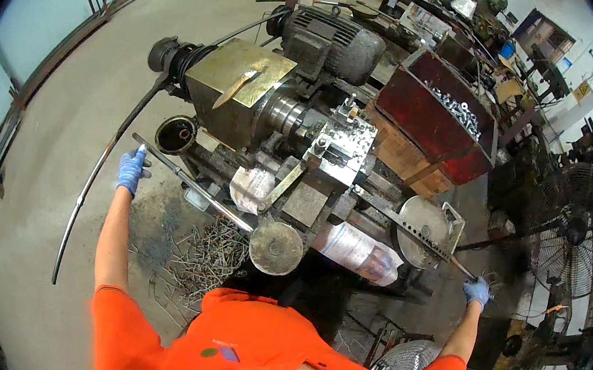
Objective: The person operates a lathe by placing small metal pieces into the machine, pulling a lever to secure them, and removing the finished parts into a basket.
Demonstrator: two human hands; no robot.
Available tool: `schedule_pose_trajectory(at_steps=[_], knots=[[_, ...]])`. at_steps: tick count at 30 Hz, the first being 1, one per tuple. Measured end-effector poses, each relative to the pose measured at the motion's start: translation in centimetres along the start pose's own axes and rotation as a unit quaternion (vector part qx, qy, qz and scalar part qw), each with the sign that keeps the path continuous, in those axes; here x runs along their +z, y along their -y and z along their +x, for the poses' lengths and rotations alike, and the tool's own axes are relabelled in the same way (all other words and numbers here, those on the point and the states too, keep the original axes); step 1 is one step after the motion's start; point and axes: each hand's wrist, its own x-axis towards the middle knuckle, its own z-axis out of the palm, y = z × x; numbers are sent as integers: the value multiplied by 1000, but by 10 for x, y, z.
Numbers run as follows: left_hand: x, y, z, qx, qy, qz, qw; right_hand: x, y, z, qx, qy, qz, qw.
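My left hand, in a blue and white glove, is at the far-left end of a long metal lever bar, its fingers closed at the bar. That bar slants down to a round metal disc at the front of a lathe-like machine. On the right, my gloved right hand grips the end of another lever, a flat bar with a row of holes leading up to the machine. Between them sit the shiny spindle chuck and a metal tool block strewn with chips.
A brush lies on the brass-coloured housing cover. Behind stands a motor; right of it, a red bin holds small metal parts. Shavings cover the floor at left. A large fan stands at right.
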Motion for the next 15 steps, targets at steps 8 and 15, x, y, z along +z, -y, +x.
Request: schedule_pose_trajectory(at_steps=[8, 15], knots=[[96, 8, 10, -52, -111, -206, 971, 95, -178, -121, 101, -1, -35, 994], [103, 1, -4, -23, -192, -300, 934, 140, -187, -255, 232, -46, 79, 968]])
